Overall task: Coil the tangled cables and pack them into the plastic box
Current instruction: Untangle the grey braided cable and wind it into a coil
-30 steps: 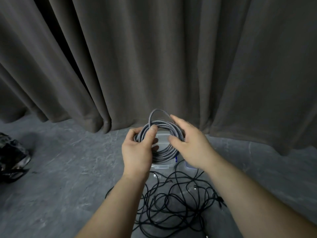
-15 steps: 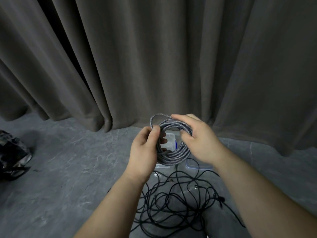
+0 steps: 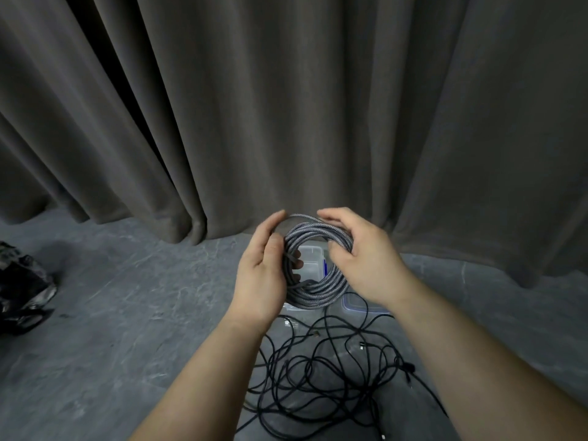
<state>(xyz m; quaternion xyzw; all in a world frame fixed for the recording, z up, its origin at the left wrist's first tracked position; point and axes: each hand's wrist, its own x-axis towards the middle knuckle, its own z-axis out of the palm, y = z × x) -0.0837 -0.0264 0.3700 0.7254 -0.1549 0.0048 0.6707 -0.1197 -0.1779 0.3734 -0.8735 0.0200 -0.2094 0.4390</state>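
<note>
A grey braided cable (image 3: 321, 289) is wound into a round coil held up in front of me. My left hand (image 3: 262, 275) grips the coil's left side, fingers curled through its middle. My right hand (image 3: 362, 262) grips the coil's right side from above, thumb pressed on the strands. Through the coil's hole I see the clear plastic box (image 3: 310, 259) on the floor. A tangle of thin black cables (image 3: 321, 377) lies on the floor below my arms.
The box's clear lid with a blue rim (image 3: 356, 305) lies right of the box, partly behind my right wrist. A dark curtain (image 3: 286, 106) hangs just behind. A black crumpled bag (image 3: 22, 288) sits on the grey floor at far left.
The loose loop that stuck up above the coil has been drawn in. Both hands have shifted to the right with the coil, which now looks tighter.
</note>
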